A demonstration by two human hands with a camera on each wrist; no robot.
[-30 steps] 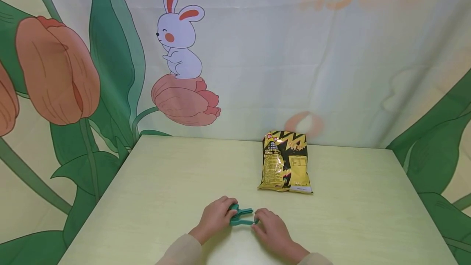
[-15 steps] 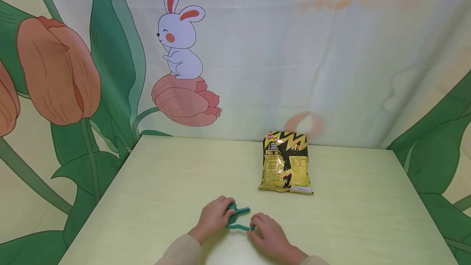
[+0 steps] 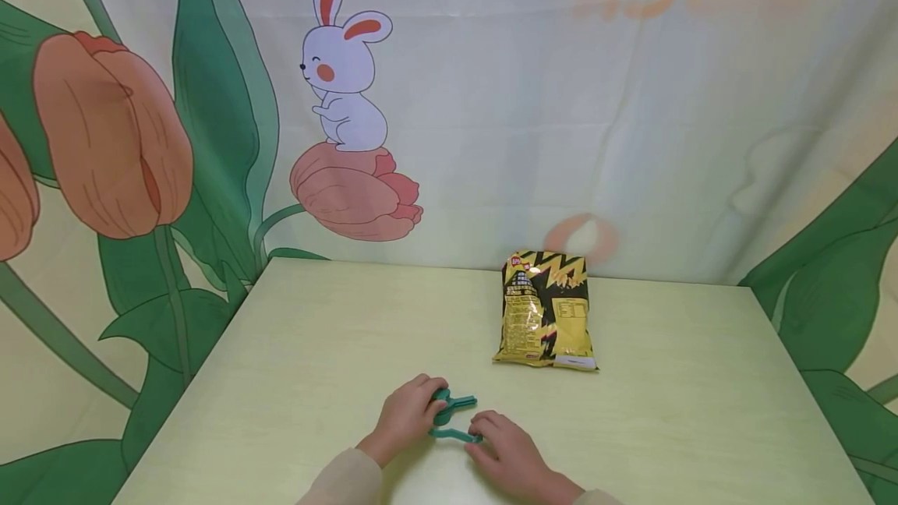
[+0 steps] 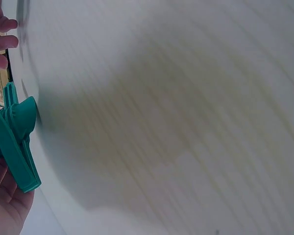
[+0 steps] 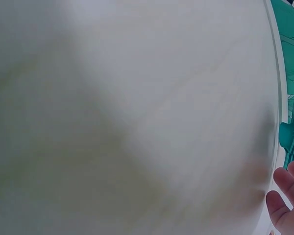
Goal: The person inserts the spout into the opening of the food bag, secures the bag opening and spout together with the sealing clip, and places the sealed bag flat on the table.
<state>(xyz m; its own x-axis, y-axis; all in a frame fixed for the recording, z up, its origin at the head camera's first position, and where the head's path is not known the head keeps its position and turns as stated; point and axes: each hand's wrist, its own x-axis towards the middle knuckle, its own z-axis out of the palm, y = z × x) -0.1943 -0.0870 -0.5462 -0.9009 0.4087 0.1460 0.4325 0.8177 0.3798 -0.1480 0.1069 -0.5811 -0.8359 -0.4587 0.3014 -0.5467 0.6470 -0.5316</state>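
A green plastic bag clip (image 3: 443, 406) with a rounded, spout-like piece (image 4: 24, 116) is held between both hands, low over the table. Its two long arms stand apart. My left hand (image 3: 405, 416) grips the rounded body, fingers over the far side and thumb in front. At the near side, my right hand (image 3: 510, 454) pinches the free end of the thinner arm (image 3: 452, 434) between thumb and fingers. In the left wrist view the clip shows at the left edge, with fingers of the right hand (image 4: 4, 38) above it. The right wrist view catches only the right fingertips (image 5: 286, 182) beside the clip.
A yellow and black snack bag (image 3: 547, 310) lies on the pale wooden table (image 3: 351, 326), beyond the hands and to the right. Behind the table's back edge hangs a curtain (image 3: 491, 115) printed with tulips and a rabbit.
My right hand has moved a little left and nearer the body, drawing the thin arm away from the other one, so the gap is wider. The left hand has barely shifted left.
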